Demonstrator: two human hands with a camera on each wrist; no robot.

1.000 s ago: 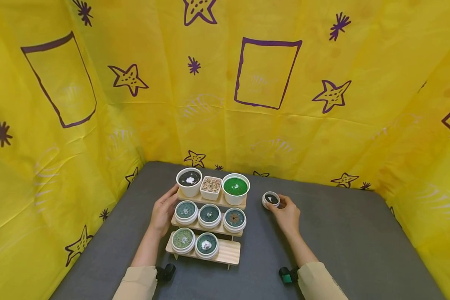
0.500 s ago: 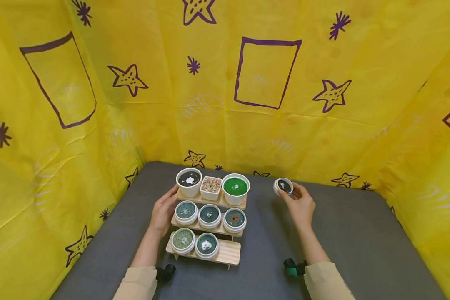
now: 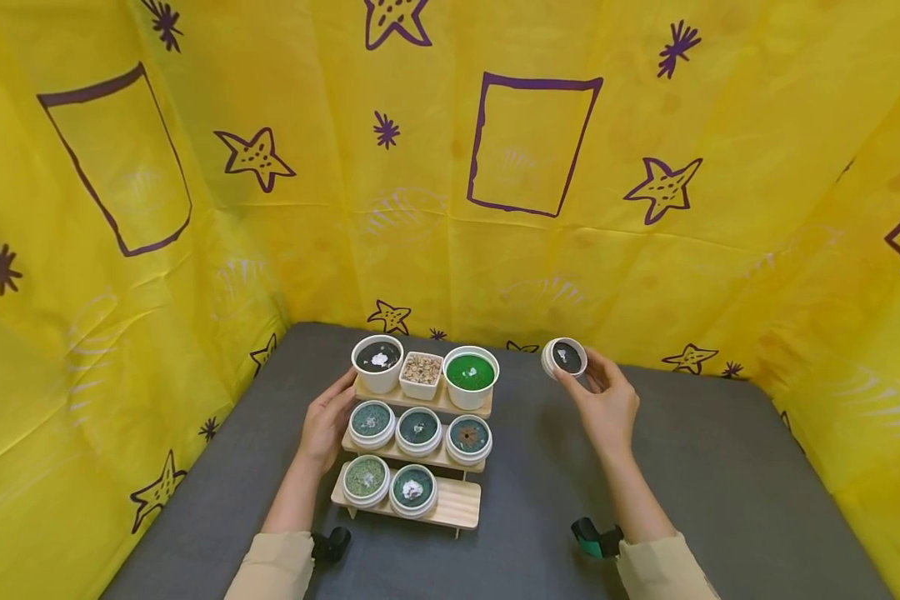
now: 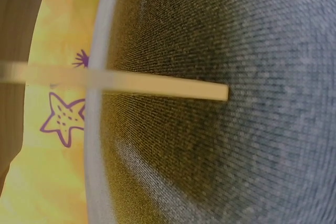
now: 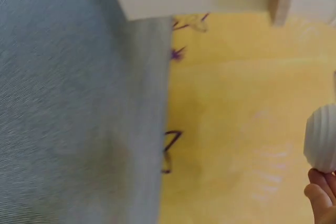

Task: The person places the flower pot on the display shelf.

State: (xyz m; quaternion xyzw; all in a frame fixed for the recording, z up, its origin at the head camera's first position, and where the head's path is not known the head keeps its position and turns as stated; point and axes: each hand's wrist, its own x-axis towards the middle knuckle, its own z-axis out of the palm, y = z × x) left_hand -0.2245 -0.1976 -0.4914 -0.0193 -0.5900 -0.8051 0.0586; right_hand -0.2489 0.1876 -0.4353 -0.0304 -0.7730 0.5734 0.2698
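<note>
My right hand (image 3: 607, 407) holds a small round white cup (image 3: 565, 357) up off the table, tilted, thumb in front. Its dark filling has a white patch; its ribbed outer wall shows in the right wrist view. My left hand (image 3: 327, 427) grips the left end of the top shelf of a wooden three-step stand (image 3: 459, 503), its fingertips partly hidden. On the top step stand a black-filled tub (image 3: 378, 365), a square bowl of flakes (image 3: 422, 375) and a green-filled tub (image 3: 471, 377). Three teal-filled cups (image 3: 419, 432) fill the middle step.
The bottom step bears a mossy-green cup (image 3: 366, 481) and a teal cup with a white patch (image 3: 413, 491), with bare wood at its right. A grey table (image 3: 705, 467) lies beneath, closed in by a yellow patterned curtain (image 3: 420, 267).
My right hand has lifted the small cup off the table, moved right and farther back, and tipped the cup. My left hand and the stand have not moved.
</note>
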